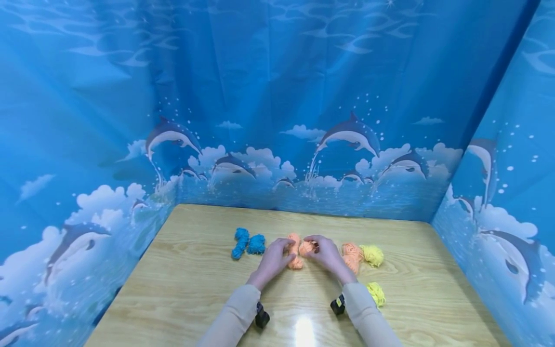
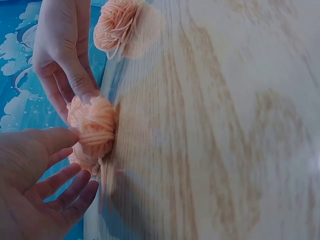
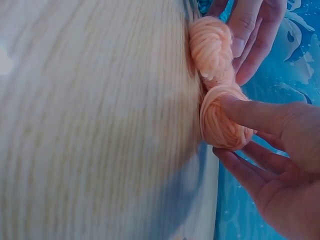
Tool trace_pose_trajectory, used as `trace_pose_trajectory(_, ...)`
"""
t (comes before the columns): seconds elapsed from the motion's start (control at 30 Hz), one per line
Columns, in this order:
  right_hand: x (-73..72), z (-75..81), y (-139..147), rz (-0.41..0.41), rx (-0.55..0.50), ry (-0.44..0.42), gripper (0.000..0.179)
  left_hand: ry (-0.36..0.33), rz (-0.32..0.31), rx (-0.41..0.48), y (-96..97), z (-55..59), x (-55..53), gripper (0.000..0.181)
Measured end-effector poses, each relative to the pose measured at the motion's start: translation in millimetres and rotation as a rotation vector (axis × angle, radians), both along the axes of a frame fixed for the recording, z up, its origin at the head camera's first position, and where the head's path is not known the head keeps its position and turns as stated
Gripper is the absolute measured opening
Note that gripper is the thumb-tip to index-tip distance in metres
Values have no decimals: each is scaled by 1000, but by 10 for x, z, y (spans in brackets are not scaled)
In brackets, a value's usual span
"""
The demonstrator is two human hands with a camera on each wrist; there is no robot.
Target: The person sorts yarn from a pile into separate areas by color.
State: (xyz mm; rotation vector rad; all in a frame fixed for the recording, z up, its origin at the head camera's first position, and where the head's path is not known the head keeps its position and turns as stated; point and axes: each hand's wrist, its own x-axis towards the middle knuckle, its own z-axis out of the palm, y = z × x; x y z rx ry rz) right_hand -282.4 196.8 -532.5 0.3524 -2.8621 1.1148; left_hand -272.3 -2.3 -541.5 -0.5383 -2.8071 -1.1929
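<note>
Viewed remotely: my right fingers (image 3: 242,171) grip a peach ball (image 3: 217,125); my left fingers (image 2: 72,190), loosely spread, stand beside a peach skein (image 1: 295,248).

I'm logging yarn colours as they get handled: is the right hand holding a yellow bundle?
No, the right wrist view shows the right hand holding a peach bundle between thumb and fingers.

Yarn bundles (image 1: 296,264): no label can be read.
Dolphin curtain (image 1: 269,96): no readable words.
Bench (image 1: 199,284): no readable number or sign.
Right black wrist device (image 1: 336,307): one yellowish mark (image 1: 339,302), too small for reading.
</note>
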Motion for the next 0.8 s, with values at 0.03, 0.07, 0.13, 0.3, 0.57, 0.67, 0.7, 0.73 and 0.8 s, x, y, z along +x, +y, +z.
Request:
trace_pose_trajectory(0.03, 7, 7, -1, 0, 0, 1, 41, 2, -3, 0, 1, 1, 1, 37)
trace_pose_trajectory(0.07, 16, 14, -1, -2, 1, 3, 41, 6, -4, -4, 2, -2, -2, 36)
trace_pose_trajectory(0.13, 40, 35, 2, 3, 5, 6, 43, 12, -6, -7, 3, -2, -6, 35)
trace_pose_trajectory(0.3, 112, 109, 45, 1, 28, 7, 46, 2, -4, -7, 6, 11, 12, 34)
trace_pose_trajectory(0.57, 183, 227, 187, -29, 38, 27, 47, 14, 8, -7, 15, 9, 25, 32)
trace_pose_trajectory(0.67, 194, 244, 248, -35, 27, 42, 48, 22, 8, -8, 19, 5, 28, 33)
trace_pose_trajectory(0.7, 198, 246, 268, -33, 29, 50, 49, 21, 9, -6, 21, 6, 29, 33)
trace_pose_trajectory(0.73, 203, 250, 289, -32, 25, 53, 49, 20, 9, -6, 22, 7, 31, 33)
trace_pose_trajectory(0.8, 214, 260, 329, -35, 18, 52, 50, 17, 8, -6, 25, 5, 31, 33)
